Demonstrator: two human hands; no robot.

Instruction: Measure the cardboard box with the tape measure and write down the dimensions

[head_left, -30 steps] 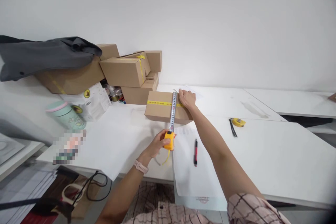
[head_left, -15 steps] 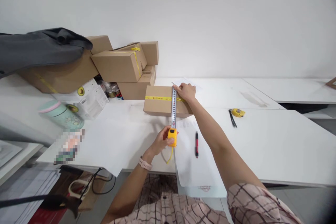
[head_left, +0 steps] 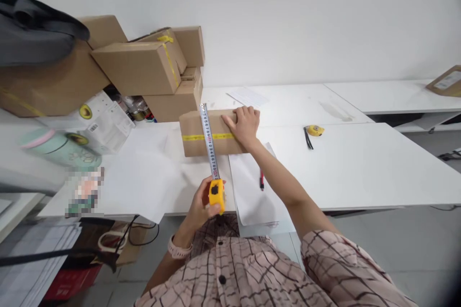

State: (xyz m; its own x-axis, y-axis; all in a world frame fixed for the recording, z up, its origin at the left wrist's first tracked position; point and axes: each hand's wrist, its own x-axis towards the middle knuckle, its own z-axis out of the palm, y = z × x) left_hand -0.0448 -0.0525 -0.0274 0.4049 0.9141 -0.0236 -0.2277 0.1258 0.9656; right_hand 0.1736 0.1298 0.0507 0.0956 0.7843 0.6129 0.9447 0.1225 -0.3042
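My left hand (head_left: 199, 206) is closed around a yellow tape measure (head_left: 217, 195) near the table's front edge. Its silver blade (head_left: 210, 144) is pulled out and slants across a cardboard box (head_left: 192, 127) with a yellow tape strip round it. The blade's free end juts past the box's far edge, and no finger is on it. My right hand (head_left: 245, 125) grips the right part of the box, its thumb on the top face and its other fingers at the far edge. Partly behind my right forearm, a red and black pen (head_left: 261, 180) lies on white papers (head_left: 248, 199).
Stacked cardboard boxes (head_left: 129, 69) stand at the back left, beside a white carton (head_left: 97, 122) and a mint bottle (head_left: 61, 148). A second yellow tape measure (head_left: 315, 130) with a black strap lies on the white table (head_left: 353, 168) to the right.
My right hand has left the blade's end and taken hold of the box's right side. The tape measure has shifted left and nearer me, its blade now slanted. The camera view has shifted too.
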